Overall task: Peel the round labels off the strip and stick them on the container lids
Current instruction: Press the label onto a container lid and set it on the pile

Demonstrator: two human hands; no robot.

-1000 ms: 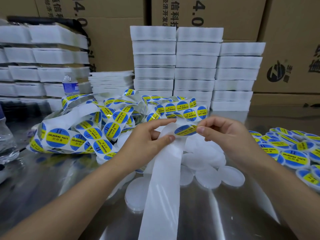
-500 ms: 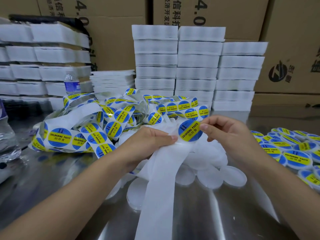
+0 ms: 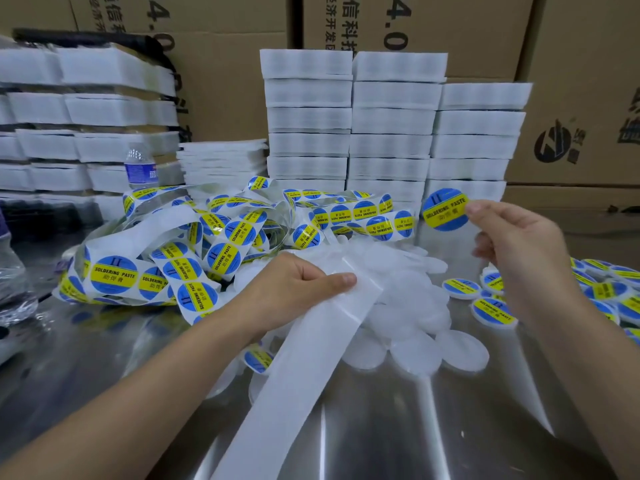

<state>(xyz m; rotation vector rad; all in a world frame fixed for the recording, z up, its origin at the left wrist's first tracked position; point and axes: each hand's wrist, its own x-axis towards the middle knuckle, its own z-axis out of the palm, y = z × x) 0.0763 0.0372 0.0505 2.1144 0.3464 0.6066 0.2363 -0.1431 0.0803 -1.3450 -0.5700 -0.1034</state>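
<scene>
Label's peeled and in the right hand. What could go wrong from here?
The label, pinched only at its edge by the right hand, might curl and stick to itself. The bare lids lie overlapped in a heap; it could land off-centre or bridge two. The backing strip held by the left hand lies across them and might catch it.

Brown printed cartons (image 3: 225,98) line the back; white foam tray stacks (image 3: 391,133) in front, L & ctr. Shiny steel tabletop (image 3: 415,427) reflects light. Water bottle (image 3: 140,168) at L.
</scene>
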